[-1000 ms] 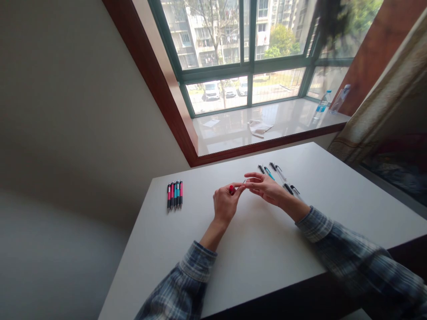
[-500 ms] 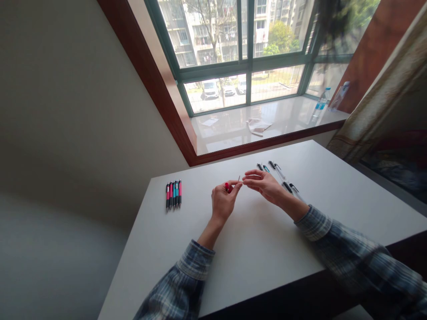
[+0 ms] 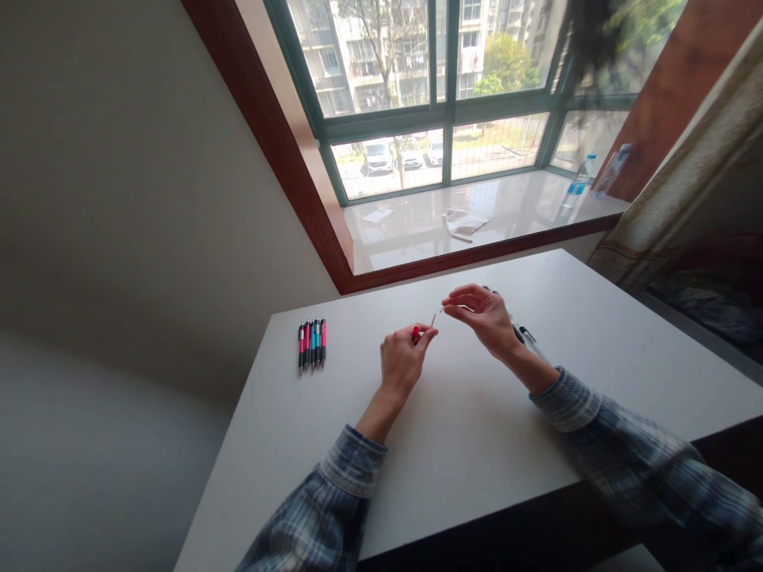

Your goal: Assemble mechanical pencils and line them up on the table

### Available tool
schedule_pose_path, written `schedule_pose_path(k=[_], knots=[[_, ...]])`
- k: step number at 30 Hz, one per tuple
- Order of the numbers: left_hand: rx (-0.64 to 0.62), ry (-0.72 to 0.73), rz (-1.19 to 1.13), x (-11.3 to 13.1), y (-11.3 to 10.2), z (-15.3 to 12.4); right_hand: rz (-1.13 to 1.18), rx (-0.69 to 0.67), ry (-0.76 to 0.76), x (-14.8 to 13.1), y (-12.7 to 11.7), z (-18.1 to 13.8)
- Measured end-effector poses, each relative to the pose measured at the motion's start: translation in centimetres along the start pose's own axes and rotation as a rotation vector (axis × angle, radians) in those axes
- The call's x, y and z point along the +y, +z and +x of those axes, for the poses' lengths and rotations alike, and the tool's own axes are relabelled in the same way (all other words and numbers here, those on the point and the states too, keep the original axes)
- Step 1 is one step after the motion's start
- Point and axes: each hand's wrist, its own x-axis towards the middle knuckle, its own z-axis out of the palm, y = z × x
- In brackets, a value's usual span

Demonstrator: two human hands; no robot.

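My left hand (image 3: 404, 361) is closed over the middle of the white table (image 3: 477, 429). A red pen part (image 3: 416, 334) shows within its curled fingers. From between thumb and forefinger a thin pen refill (image 3: 433, 319) sticks up. Close on the right, my right hand (image 3: 482, 318) pinches a tiny thing (image 3: 442, 311) at its fingertips, just beside the refill's tip and too small to make out. Pen parts with clear barrels and black grips (image 3: 527, 337) lie behind the right hand, which partly hides them.
Several red, blue and black pens (image 3: 312, 346) lie side by side at the table's left. Beyond the table, the windowsill (image 3: 411, 246) holds a cloth (image 3: 463, 226), a piece of paper (image 3: 377, 215) and a water bottle (image 3: 577, 187). A curtain (image 3: 673, 167) hangs at right.
My right hand has drawn slightly away from the left, its fingers now pinched on a tiny thing. The refill stands out more clearly from my left hand.
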Motion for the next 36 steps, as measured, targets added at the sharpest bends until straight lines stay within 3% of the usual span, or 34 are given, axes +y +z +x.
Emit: schedule_pose_path(k=[17, 36], knots=[[-0.034, -0.008, -0.009, 0.02, 0.29, -0.14, 0.007, -0.032, -0.030, 0.23, -0.38, 0.21], [-0.005, 0.053, 0.001, -0.11, 0.42, -0.24, -0.106, -0.196, 0.013, 0.57, -0.14, -0.14]])
